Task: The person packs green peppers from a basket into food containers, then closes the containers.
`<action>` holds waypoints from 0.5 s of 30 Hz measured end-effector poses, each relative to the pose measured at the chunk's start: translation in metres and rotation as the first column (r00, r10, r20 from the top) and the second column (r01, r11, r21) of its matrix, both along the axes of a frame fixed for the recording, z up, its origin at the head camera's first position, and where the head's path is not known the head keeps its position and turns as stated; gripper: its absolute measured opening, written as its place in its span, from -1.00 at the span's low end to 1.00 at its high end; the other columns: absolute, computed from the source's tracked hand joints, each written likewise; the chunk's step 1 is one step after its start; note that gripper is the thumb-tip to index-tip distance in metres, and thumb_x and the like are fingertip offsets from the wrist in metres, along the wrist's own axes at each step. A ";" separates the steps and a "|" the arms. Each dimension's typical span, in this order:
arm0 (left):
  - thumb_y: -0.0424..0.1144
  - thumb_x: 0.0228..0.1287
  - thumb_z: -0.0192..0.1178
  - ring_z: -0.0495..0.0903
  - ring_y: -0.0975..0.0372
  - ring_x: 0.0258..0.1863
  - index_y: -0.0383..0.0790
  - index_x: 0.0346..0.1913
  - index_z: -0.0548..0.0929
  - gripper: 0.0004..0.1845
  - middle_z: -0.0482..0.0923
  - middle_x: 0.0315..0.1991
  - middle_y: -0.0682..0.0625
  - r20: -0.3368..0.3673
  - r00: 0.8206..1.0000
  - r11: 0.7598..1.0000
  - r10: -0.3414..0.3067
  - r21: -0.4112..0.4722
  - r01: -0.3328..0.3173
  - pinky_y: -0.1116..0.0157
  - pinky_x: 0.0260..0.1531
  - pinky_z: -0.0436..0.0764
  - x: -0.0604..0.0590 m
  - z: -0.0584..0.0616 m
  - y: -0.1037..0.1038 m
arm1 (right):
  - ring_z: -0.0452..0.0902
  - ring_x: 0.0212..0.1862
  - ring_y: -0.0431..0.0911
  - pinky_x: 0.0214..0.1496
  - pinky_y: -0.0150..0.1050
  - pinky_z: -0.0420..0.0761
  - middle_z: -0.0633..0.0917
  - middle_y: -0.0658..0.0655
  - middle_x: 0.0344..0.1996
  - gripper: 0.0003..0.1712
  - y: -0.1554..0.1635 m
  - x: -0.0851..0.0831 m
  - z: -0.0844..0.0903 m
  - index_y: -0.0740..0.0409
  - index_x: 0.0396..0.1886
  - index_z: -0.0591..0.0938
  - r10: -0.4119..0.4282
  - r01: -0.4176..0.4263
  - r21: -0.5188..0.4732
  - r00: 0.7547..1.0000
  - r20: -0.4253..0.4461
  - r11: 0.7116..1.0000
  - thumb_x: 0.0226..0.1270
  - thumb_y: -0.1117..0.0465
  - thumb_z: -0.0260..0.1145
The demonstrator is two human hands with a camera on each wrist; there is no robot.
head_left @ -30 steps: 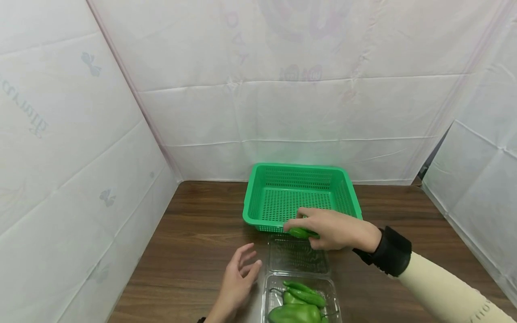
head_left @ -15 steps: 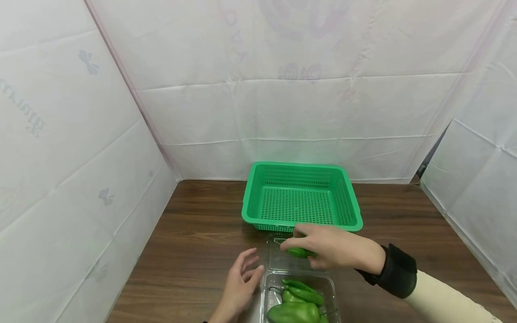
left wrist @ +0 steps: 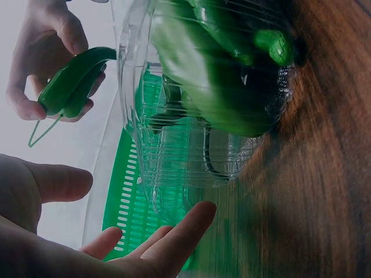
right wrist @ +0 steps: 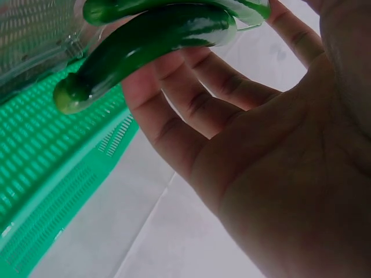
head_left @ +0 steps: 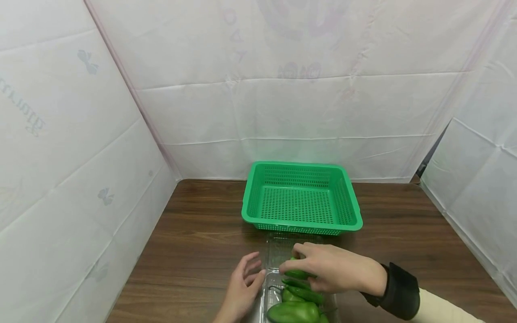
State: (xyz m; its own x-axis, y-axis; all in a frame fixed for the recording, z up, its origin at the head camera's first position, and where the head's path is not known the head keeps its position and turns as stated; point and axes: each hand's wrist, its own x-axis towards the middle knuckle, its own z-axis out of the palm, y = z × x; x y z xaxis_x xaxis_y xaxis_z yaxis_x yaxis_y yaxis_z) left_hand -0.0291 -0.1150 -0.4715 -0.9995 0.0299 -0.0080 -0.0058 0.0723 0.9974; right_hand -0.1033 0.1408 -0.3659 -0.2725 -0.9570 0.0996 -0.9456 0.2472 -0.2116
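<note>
My right hand [head_left: 300, 265] grips a small green pepper [head_left: 296, 273] just above the clear plastic clamshell container [head_left: 278, 251] at the table's near edge. The left wrist view shows that pepper [left wrist: 72, 81] pinched between thumb and curled fingers, with a thin stem hanging below. In the right wrist view the pepper [right wrist: 151, 40] lies across my fingers [right wrist: 191, 104]. Several more green peppers [head_left: 295, 309] fill the container's near half. My left hand [head_left: 244, 285] stays open, fingers spread, at the container's left edge [left wrist: 151, 174]; whether it touches the edge is unclear.
A green perforated plastic basket [head_left: 300, 228] stands just behind the container, holding nothing. The brown wooden table [head_left: 194, 242] is closed in by white sheeting at the left, back and right.
My right hand has carried the pepper from the basket's front rim back toward me, to just above the container's peppers. My left hand has barely moved.
</note>
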 end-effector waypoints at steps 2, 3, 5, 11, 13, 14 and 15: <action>-0.32 0.46 0.25 0.68 -0.20 0.05 -0.41 0.43 0.32 -0.41 0.41 0.28 -0.57 0.002 1.000 1.000 -0.004 0.005 0.004 0.18 -0.04 0.73 0.000 -0.001 0.000 | 0.29 -0.23 -0.28 -0.33 -0.42 0.32 0.52 -0.09 -0.03 -0.14 -0.001 0.002 -0.004 -0.37 0.40 0.46 0.005 -0.005 -0.013 1.000 -0.008 1.000 0.18 0.40 0.42; -0.33 0.46 0.25 0.68 -0.21 0.05 -0.41 0.43 0.32 -0.41 0.41 0.28 -0.57 0.006 1.000 1.000 -0.005 0.009 0.005 0.18 -0.05 0.73 0.001 -0.002 0.000 | 0.28 -0.24 -0.29 -0.34 -0.43 0.30 0.52 -0.09 -0.04 -0.13 -0.001 0.003 -0.005 -0.37 0.40 0.46 0.010 -0.010 -0.020 1.000 -0.004 1.000 0.16 0.41 0.42; -0.35 0.45 0.25 0.68 -0.22 0.05 -0.42 0.43 0.32 -0.42 0.41 0.28 -0.58 0.010 1.000 1.000 -0.008 0.017 0.008 0.19 -0.06 0.73 0.002 -0.003 0.001 | 0.28 -0.25 -0.30 -0.34 -0.46 0.28 0.52 -0.10 -0.06 -0.13 -0.001 0.006 -0.009 -0.36 0.38 0.49 0.020 -0.020 -0.034 1.000 -0.002 0.999 0.12 0.43 0.41; -0.38 0.45 0.24 0.69 -0.19 0.04 -0.44 0.42 0.32 -0.43 0.42 0.27 -0.58 0.007 1.000 0.999 -0.009 0.033 0.009 0.19 -0.05 0.73 0.004 -0.008 0.002 | 0.24 -0.29 -0.33 -0.37 -0.57 0.20 0.49 -0.14 -0.13 -0.14 -0.003 0.013 -0.019 -0.36 0.33 0.51 0.027 -0.026 -0.051 0.999 0.025 0.998 0.06 0.42 0.42; -0.37 0.45 0.24 0.68 -0.19 0.04 -0.43 0.42 0.32 -0.43 0.43 0.26 -0.57 0.009 1.000 1.000 -0.009 0.027 0.009 0.15 -0.04 0.73 0.004 -0.008 0.002 | 0.23 -0.31 -0.35 -0.39 -0.62 0.19 0.48 -0.14 -0.17 -0.14 -0.005 0.016 -0.023 -0.36 0.30 0.51 0.026 -0.026 -0.057 1.000 0.007 0.998 0.02 0.41 0.44; -0.37 0.46 0.24 0.68 -0.18 0.05 -0.42 0.43 0.32 -0.43 0.43 0.27 -0.57 0.013 1.000 1.000 -0.009 0.020 0.009 0.13 -0.01 0.72 0.005 -0.008 0.003 | 0.23 -0.31 -0.35 -0.39 -0.63 0.19 0.47 -0.15 -0.17 -0.13 -0.005 0.018 -0.024 -0.36 0.30 0.51 0.029 -0.030 -0.060 1.000 -0.003 0.998 -0.01 0.40 0.44; -0.36 0.46 0.24 0.68 -0.18 0.06 -0.42 0.43 0.32 -0.43 0.44 0.26 -0.56 0.017 1.000 1.000 -0.012 0.017 0.011 0.10 0.01 0.72 0.005 -0.008 0.003 | 0.24 -0.31 -0.36 -0.38 -0.64 0.19 0.48 -0.15 -0.18 -0.13 -0.006 0.019 -0.026 -0.36 0.30 0.52 0.031 -0.032 -0.065 0.999 -0.012 0.997 -0.03 0.40 0.45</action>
